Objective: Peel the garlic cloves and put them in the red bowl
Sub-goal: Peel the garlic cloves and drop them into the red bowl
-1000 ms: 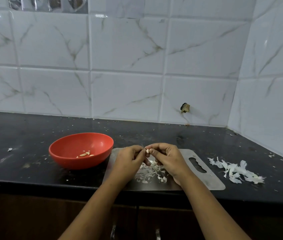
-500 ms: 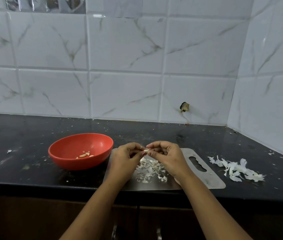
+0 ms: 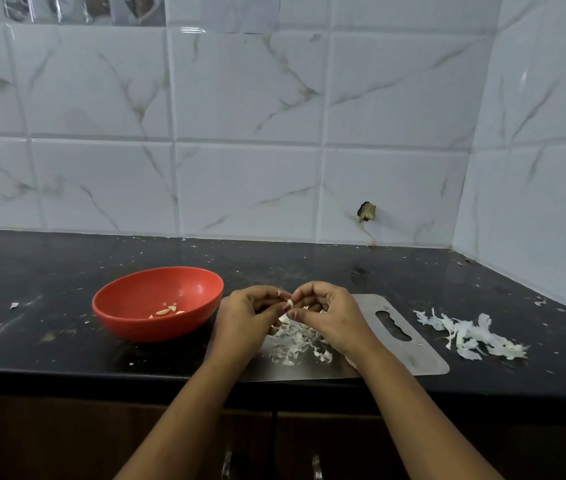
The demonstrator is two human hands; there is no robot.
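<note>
Both hands meet just above the steel board (image 3: pixel 409 351). The left hand (image 3: pixel 245 317) and the right hand (image 3: pixel 330 313) have curled fingers (image 3: pixel 309 292) that pinch one small garlic clove (image 3: pixel 290 303) between them. It is too small to tell how much skin remains on it. Loose skins (image 3: pixel 295 341) lie scattered on the board beneath the hands. The red bowl (image 3: pixel 143 327) sits on the dark worktop (image 3: pixel 49 271) just left of the board, with a few peeled cloves (image 3: pixel 167 310) at its bottom. A larger heap of white skins (image 3: pixel 472 336) lies right of the board, apart from it.
</note>
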